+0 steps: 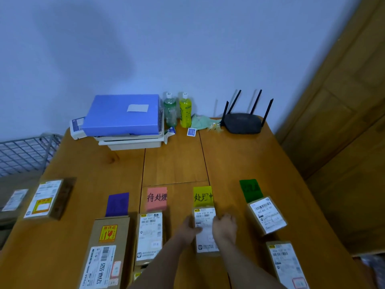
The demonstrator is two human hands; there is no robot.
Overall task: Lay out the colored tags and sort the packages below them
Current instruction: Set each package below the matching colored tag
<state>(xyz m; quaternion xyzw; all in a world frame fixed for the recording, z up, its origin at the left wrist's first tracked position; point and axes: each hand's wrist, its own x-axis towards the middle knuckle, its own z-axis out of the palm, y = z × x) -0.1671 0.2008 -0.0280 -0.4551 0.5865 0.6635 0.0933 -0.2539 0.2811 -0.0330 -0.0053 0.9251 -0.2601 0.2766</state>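
Four tags lie in a row on the wooden table (pixel 250 159): purple tag (pixel 117 204), pink tag (pixel 157 198), yellow tag (pixel 203 196), green tag (pixel 250 189). Below the yellow tag sits a small labelled package (pixel 205 230); my left hand (pixel 187 228) and my right hand (pixel 225 226) grip its two sides. A large box (pixel 105 253) lies under the purple tag, a package (pixel 149 236) under the pink, a package (pixel 267 214) under the green.
Another package (pixel 286 263) lies near the right front edge, and one (pixel 49 198) at the left edge. At the back stand a blue folder on trays (pixel 123 115), two bottles (pixel 177 110) and a black router (pixel 243 122). A wire rack (pixel 23 151) stands left.
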